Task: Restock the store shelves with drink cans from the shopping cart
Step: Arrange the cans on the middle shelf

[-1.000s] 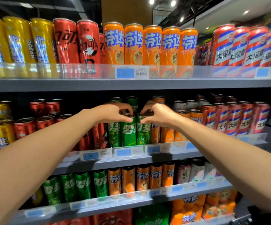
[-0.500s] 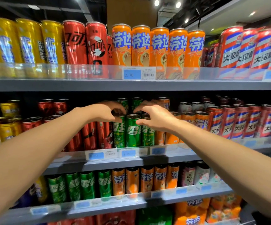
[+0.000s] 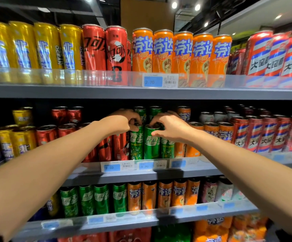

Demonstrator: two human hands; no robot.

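Three green drink cans stand at the front of the middle shelf (image 3: 203, 172). My left hand (image 3: 122, 121) reaches in from the left, and its curled fingers and thumb grip the top of the left green can (image 3: 136, 145). From the right, my right hand (image 3: 171, 127) pinches the rim of the middle green can (image 3: 151, 145) between thumb and fingers. The third green can (image 3: 167, 149) stands just right of it, partly under my right wrist. More green cans (image 3: 154, 110) stand behind. The shopping cart is out of view.
Red cans (image 3: 106, 149) stand left of the green ones and orange cans (image 3: 190, 151) to their right. The top shelf (image 3: 106, 92) carries yellow, red and orange cans close above my hands. Clear rails with price tags (image 3: 118, 166) edge each shelf. Lower shelves hold green and orange cans.
Both hands stay on the green can tops. My right hand has shifted a little left onto the middle can. The camera has turned slightly left.
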